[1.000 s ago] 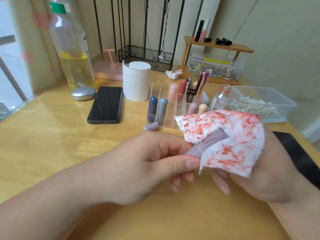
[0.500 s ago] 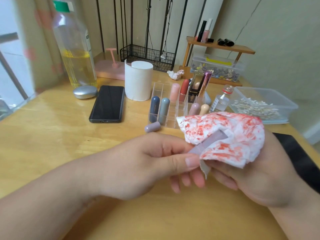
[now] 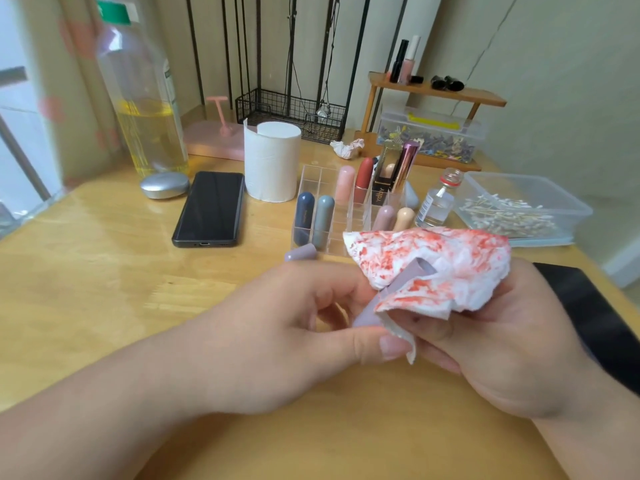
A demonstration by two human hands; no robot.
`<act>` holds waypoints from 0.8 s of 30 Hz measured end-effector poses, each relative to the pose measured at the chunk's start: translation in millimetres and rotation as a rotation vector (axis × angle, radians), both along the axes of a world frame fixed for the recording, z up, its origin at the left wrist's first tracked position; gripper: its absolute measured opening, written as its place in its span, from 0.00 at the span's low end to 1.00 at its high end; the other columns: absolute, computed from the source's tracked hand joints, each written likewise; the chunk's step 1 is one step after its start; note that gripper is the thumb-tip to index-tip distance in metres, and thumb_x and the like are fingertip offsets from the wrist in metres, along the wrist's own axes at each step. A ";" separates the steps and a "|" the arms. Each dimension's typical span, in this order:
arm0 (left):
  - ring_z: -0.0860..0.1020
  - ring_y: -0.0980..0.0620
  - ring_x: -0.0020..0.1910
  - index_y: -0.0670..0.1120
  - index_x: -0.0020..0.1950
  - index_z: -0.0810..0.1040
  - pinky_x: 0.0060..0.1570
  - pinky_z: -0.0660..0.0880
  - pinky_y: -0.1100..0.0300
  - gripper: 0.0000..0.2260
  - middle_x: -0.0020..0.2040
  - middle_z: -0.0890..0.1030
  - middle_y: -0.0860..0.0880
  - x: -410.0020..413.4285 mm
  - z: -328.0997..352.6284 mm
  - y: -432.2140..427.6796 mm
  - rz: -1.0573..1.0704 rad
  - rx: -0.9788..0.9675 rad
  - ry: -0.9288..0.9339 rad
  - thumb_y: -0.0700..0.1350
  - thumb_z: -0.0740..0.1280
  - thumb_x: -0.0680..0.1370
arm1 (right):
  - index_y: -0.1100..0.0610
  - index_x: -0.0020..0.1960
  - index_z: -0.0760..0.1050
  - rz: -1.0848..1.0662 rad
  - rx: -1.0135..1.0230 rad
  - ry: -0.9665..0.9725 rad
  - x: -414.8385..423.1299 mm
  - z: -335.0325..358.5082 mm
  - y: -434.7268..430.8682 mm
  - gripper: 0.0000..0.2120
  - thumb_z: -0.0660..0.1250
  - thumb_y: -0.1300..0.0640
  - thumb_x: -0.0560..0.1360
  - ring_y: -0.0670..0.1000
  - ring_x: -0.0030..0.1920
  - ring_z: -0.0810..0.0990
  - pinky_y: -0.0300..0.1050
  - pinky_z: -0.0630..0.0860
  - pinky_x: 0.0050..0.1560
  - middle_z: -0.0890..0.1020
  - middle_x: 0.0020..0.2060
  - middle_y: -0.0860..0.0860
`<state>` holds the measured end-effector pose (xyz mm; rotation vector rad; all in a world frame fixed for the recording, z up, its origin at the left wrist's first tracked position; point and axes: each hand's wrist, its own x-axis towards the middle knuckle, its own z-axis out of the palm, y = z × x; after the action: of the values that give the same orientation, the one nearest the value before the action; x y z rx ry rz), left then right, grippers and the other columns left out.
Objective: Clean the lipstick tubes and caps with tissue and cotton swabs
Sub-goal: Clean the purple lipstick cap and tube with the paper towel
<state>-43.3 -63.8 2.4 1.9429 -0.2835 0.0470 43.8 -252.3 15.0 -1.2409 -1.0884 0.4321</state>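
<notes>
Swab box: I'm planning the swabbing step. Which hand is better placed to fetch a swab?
Probably the right hand. The swab box sits on its side of the table, just beyond it, and the left hand pinches the tube. It would first have to drop the tissue.

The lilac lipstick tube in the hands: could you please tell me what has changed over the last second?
The stained tissue has folded over the middle of the lilac tube, so only its ends show. The left hand still grips the tube, the right hand the tissue; the lilac cap lies unmoved.
</notes>
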 end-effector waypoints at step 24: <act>0.82 0.44 0.45 0.46 0.49 0.84 0.48 0.79 0.46 0.11 0.44 0.86 0.49 0.1 -5.8 -10.4 0.107 -0.039 -0.034 0.53 0.73 0.74 | 0.60 0.55 0.81 -0.086 -0.058 0.107 -3.8 -0.7 2.8 0.13 0.72 0.57 0.72 0.47 0.50 0.86 0.38 0.80 0.47 0.87 0.49 0.47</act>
<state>-43.2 -74.2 -3.4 1.9185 -0.1999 0.1551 40.1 -249.5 14.3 -1.2958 -0.9344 0.4614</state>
